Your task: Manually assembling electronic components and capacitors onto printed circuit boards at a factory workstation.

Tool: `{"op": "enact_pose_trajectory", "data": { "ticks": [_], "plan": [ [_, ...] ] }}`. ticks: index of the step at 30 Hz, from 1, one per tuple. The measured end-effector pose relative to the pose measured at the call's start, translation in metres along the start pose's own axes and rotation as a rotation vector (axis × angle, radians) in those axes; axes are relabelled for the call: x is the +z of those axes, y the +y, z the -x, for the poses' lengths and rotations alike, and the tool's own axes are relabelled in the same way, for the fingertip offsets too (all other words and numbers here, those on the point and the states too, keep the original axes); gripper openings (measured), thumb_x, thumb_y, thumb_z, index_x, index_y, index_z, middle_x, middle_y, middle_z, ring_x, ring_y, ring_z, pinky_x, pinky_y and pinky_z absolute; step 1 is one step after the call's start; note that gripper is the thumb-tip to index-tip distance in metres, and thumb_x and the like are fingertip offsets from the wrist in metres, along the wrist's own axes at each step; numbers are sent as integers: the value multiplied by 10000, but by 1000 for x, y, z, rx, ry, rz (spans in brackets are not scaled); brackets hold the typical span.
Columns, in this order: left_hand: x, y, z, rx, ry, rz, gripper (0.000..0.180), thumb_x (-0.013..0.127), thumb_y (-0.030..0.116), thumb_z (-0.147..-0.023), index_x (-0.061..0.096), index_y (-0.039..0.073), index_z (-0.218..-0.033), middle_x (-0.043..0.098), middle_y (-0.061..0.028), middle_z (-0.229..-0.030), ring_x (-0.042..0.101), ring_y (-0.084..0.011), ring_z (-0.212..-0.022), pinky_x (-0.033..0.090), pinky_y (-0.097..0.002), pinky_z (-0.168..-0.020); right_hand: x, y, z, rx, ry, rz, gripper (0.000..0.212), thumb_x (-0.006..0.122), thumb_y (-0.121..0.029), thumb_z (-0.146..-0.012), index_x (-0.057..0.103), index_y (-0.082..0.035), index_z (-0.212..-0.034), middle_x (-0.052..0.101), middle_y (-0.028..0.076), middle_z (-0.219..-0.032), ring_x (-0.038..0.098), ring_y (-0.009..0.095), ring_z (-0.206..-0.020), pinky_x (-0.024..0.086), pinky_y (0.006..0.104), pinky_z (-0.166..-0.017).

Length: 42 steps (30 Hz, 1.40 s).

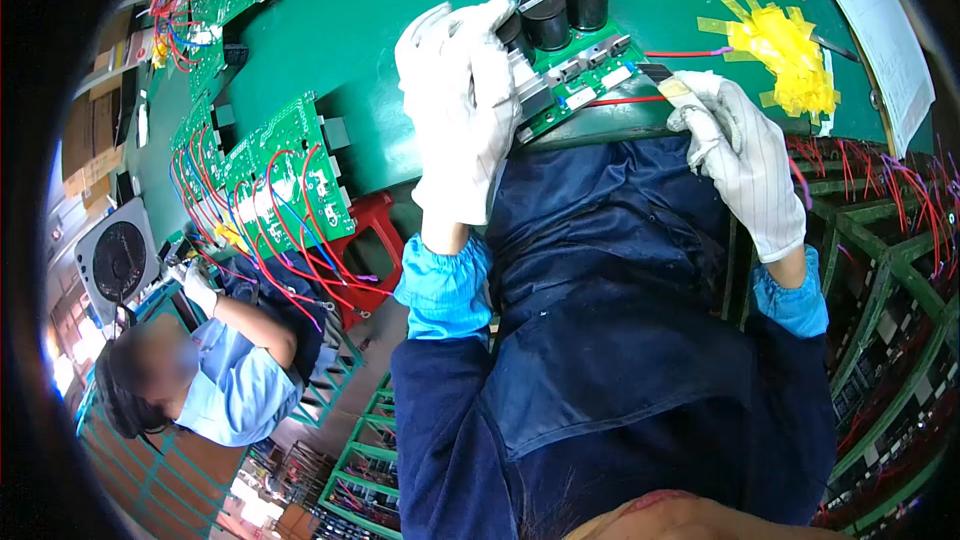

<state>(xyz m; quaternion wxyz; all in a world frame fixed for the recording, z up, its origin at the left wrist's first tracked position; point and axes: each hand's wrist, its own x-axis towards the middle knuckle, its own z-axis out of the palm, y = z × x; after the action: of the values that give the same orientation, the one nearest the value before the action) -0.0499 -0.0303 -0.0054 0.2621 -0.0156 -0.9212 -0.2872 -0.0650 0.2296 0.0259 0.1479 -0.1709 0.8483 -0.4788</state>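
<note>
board [590, 78]: lying between the two hands, i'm seeing.
left hand [465, 100]: covering the board's left end, fingers bending; i'm not managing to tell its grip.
right hand [735, 130]: pinching a pale, dark-tipped piece [678, 92] beside the board.
step: working at the board's right end, i'm judging; next move is probably calling for steadying.
capacitors [545, 18]: standing black, cylindrical, just beyond the left hand.
tape [785, 55]: bunching in glossy yellow strips beyond the right hand.

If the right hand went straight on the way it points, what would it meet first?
Probably the near right end of the green circuit board, with the right hand's small dark-tipped tool leading. Depth is unclear, and a red wire beside that line might be touched first.
</note>
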Motion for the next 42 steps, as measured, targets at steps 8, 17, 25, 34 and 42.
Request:
{"op": "enact_pose_trajectory", "data": {
  "ticks": [8,17,25,34,42],
  "plan": [
    [-3,-1,-1,-28,-8,118,259,557,114,-919,695,129,-1138,672,-114,-1079,537,-350,-1131,414,-466,-1019,-3,8,2,-159,66,210,313,563,-128,-969,621,-38,-1263,695,62,-917,535,88,-644,456,239,-611],
    [-13,-10,15,139,-129,82,370,575,65,-837,652,90,-1198,631,-122,-1207,456,-392,-1256,343,-502,-1092,-14,19,4,-87,63,284,304,667,-165,-918,624,-55,-1197,690,152,-1030,674,332,-828,529,401,-701],
    [-4,1,21,6,19,269,299,588,46,-864,672,62,-1150,679,-135,-1141,559,-323,-1199,282,-523,-1156,-24,7,-17,-551,28,906,332,686,-124,-783,660,-155,-1112,673,40,-982,651,261,-867,510,375,-756],
    [-1,6,13,-4,10,212,245,560,132,-947,697,80,-1144,701,-89,-1128,523,-307,-1230,331,-456,-1121,-12,-3,-27,-632,4,894,463,713,-75,-744,686,-160,-1199,667,54,-973,641,272,-889,519,381,-787],
    [-2,9,9,-35,17,192,248,568,108,-932,704,87,-1137,703,-79,-1128,507,-313,-1234,367,-433,-1080,5,-9,-29,-767,96,1034,283,656,-159,-812,663,-119,-1091,633,10,-906,606,165,-738,470,304,-607]
  ]
}}
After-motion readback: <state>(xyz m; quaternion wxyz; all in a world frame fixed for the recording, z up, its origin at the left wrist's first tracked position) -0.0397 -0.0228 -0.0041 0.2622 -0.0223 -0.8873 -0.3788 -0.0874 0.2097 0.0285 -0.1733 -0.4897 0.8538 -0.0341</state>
